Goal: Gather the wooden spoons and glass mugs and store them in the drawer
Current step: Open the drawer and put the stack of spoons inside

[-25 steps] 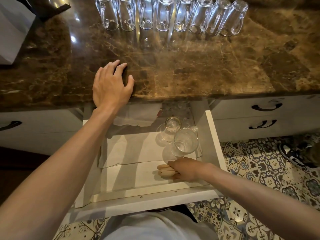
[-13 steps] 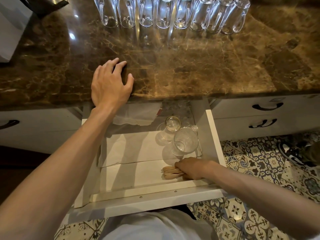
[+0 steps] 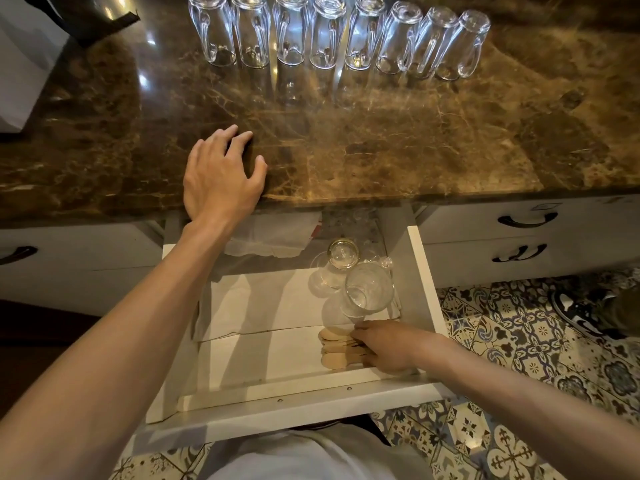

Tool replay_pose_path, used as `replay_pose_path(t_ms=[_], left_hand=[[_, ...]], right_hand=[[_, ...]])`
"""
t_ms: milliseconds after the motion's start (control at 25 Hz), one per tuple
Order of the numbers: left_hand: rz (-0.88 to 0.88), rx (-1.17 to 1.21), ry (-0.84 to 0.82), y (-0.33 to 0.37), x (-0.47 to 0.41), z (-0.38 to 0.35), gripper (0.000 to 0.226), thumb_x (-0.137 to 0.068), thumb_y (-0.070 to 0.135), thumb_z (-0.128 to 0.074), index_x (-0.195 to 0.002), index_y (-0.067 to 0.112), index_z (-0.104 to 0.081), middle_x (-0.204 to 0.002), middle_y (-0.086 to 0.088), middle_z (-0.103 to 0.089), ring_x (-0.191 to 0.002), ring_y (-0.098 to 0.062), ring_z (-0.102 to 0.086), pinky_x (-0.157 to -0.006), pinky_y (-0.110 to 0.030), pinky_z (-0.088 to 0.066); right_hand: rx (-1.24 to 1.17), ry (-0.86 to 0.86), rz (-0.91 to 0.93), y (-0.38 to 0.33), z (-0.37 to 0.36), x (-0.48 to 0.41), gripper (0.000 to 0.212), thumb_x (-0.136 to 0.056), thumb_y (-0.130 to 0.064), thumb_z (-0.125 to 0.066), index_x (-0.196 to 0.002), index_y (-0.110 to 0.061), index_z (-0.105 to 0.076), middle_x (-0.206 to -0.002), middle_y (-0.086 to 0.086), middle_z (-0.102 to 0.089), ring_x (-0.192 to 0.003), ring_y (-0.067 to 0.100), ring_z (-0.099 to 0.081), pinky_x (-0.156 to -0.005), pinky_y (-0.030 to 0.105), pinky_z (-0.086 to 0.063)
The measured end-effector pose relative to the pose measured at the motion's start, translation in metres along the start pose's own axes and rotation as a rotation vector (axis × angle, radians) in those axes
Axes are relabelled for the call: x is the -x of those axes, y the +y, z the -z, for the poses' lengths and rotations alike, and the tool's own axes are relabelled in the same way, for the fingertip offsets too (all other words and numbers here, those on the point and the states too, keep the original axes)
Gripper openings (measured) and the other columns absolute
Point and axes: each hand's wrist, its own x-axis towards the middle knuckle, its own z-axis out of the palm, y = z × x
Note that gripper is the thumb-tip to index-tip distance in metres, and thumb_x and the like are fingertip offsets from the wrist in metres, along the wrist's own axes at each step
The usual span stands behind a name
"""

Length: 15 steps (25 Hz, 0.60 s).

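The right hand (image 3: 384,344) covers the handles of the spoons (image 3: 334,348), so I can't count them or tell whether the fingers grip them. The back of the drawer (image 3: 424,289) runs dark under the counter (image 3: 381,150), the glass there a mere blur. The top edge clips the left mugs (image 3: 291,32), the left edge a white thing (image 3: 24,64)

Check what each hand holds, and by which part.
The right hand covers the handle ends of the wooden spoons in the drawer; a grip cannot be told. The left hand holds nothing, resting on the countertop.
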Motion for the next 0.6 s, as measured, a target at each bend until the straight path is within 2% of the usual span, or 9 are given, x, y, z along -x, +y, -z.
replay_pose_path(t_ms=[120,280,360,480,600], left_hand=[[0.0,0.009,0.0,0.001,0.0,0.001,0.049,-0.094,0.04,-0.041,-0.137,0.018,-0.045,-0.144,-0.004,-0.042,-0.135,-0.019,-0.034,-0.115,-0.035,-0.015],[-0.001,0.017,-0.001,0.0,0.0,0.001,0.048,-0.094,0.04,-0.041,-0.137,0.018,-0.045,-0.144,-0.005,-0.041,-0.135,-0.02,-0.033,-0.115,-0.035,-0.015],[-0.003,0.02,0.0,-0.001,0.0,0.0,0.048,-0.094,0.039,-0.041,-0.137,0.018,-0.045,-0.144,-0.005,-0.041,-0.135,-0.02,-0.033,-0.115,-0.035,-0.014],[-0.003,0.013,-0.001,-0.001,-0.001,-0.001,0.048,-0.094,0.039,-0.041,-0.137,0.018,-0.045,-0.145,-0.004,-0.041,-0.136,-0.019,-0.032,-0.116,-0.035,-0.014],[0.004,0.027,-0.021,-0.001,-0.001,0.0,0.048,-0.095,0.039,-0.042,-0.138,0.018,-0.043,-0.146,-0.004,-0.039,-0.137,-0.019,-0.031,-0.116,-0.035,-0.014]], right_hand=[[-0.066,-0.016,-0.026,-0.012,0.014,0.01,0.028,-0.093,-0.03,-0.047,-0.116,-0.014,-0.053,-0.119,0.008,-0.058,-0.101,0.026,-0.055,-0.075,0.032,-0.042],[-0.083,0.001,0.036,-0.031,0.043,0.026,0.042,-0.094,-0.037,-0.046,-0.13,-0.016,-0.048,-0.129,0.007,-0.056,-0.113,0.027,-0.054,-0.093,0.039,-0.046],[-0.146,0.052,0.092,-0.039,0.062,0.032,0.046,-0.094,-0.041,-0.048,-0.134,-0.019,-0.045,-0.133,0.001,-0.054,-0.117,0.022,-0.053,-0.096,0.034,-0.045],[-0.294,0.112,0.139,-0.046,0.093,0.037,0.045,-0.092,-0.041,-0.051,-0.133,-0.022,-0.047,-0.128,-0.005,-0.057,-0.11,0.013,-0.058,-0.093,0.029,-0.048],[-0.452,0.3,0.201,-0.049,0.129,0.033,0.035,-0.091,-0.035,-0.055,-0.124,-0.024,-0.055,-0.117,-0.006,-0.063,-0.101,0.005,-0.06,-0.089,0.026,-0.051]])
